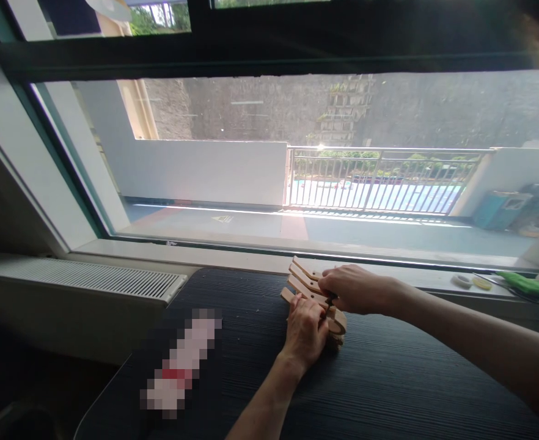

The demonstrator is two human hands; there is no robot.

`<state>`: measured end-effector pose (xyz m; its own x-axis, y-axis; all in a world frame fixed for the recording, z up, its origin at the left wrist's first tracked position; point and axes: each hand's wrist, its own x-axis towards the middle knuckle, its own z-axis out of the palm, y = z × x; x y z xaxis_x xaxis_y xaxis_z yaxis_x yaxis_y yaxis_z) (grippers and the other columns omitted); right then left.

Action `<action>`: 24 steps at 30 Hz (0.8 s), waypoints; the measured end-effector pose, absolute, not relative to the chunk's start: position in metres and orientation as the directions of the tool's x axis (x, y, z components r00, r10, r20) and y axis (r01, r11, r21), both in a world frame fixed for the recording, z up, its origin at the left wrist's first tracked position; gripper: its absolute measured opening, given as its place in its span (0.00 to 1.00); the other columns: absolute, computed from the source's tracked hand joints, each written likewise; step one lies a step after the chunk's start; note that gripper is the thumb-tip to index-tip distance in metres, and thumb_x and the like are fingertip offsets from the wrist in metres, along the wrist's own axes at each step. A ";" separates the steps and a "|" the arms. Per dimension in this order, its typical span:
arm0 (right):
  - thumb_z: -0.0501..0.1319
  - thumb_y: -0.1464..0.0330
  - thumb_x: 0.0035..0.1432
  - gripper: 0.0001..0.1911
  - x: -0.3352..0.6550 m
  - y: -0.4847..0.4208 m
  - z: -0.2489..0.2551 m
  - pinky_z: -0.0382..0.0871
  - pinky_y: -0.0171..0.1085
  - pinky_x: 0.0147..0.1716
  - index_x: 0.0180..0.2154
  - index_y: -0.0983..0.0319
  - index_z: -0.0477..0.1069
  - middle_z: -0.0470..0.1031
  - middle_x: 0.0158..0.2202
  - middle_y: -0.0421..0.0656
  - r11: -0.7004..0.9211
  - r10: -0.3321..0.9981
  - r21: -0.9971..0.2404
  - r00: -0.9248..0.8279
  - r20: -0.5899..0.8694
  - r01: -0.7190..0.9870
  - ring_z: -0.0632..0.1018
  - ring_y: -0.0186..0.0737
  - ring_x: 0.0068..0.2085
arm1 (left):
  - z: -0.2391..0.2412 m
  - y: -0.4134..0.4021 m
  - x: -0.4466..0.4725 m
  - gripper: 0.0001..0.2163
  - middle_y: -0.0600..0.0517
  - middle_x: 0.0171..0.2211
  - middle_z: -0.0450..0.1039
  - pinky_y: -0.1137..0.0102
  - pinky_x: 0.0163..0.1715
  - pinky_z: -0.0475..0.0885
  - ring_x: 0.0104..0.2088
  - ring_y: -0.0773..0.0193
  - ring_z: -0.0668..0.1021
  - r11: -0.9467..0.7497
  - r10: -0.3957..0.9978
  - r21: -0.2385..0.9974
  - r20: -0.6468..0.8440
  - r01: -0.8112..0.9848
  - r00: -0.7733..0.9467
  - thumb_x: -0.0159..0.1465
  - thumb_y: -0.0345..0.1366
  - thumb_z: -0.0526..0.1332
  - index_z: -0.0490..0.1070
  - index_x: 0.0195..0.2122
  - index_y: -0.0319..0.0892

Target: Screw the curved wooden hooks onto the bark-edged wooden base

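On the dark table [251, 305] lies a light wooden object [308, 286] with several angled, parallel strips that have dark holes in them. Its near end [338, 324] is rounded. My left hand [305, 324] is closed over the near left side of it and presses it to the tabletop. Above its right side my right hand [349, 288] is closed in a fist around a small dark tool [330, 298], whose thin shaft points down at the wood. The tool's kind is mostly hidden by my fingers, and my hands cover the object's middle.
A blurred pale item with a red band [182, 366] lies on the table's left part. Along the windowsill at right are a white tape roll [461, 281], a yellow roll [482, 283] and something green [530, 286]. A radiator [77, 278] stands at left, below the large window.
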<state>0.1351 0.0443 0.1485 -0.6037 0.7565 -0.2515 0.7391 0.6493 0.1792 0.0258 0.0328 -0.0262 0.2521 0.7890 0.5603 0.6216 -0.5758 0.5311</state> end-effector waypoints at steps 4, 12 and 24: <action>0.56 0.76 0.45 0.11 0.139 0.048 0.141 0.58 0.34 0.29 0.29 0.63 0.75 0.77 0.33 0.47 0.651 0.757 0.167 -0.618 -0.213 0.740 0.75 0.41 0.33 | -0.025 0.032 0.027 0.03 0.53 0.33 0.71 0.58 0.59 0.55 0.41 0.63 0.73 -0.562 0.797 0.531 0.553 0.634 0.243 0.57 0.28 0.59 0.68 0.30 0.43; 0.54 0.68 0.55 0.11 0.155 0.054 0.113 0.59 0.32 0.28 0.40 0.60 0.69 0.74 0.30 0.42 0.610 0.790 -0.202 -0.607 0.084 0.766 0.71 0.35 0.29 | -0.028 0.033 0.031 0.03 0.54 0.35 0.72 0.56 0.58 0.55 0.42 0.62 0.72 -0.541 0.807 0.535 0.547 0.649 0.223 0.59 0.30 0.58 0.71 0.30 0.44; 0.51 0.67 0.58 0.19 0.175 0.062 0.070 0.66 0.36 0.33 0.50 0.58 0.66 0.77 0.36 0.43 0.545 0.835 -0.470 -0.398 0.381 0.694 0.75 0.39 0.33 | -0.035 0.035 0.037 0.03 0.54 0.34 0.72 0.54 0.59 0.53 0.42 0.61 0.72 -0.533 0.805 0.530 0.559 0.659 0.201 0.58 0.29 0.57 0.69 0.30 0.44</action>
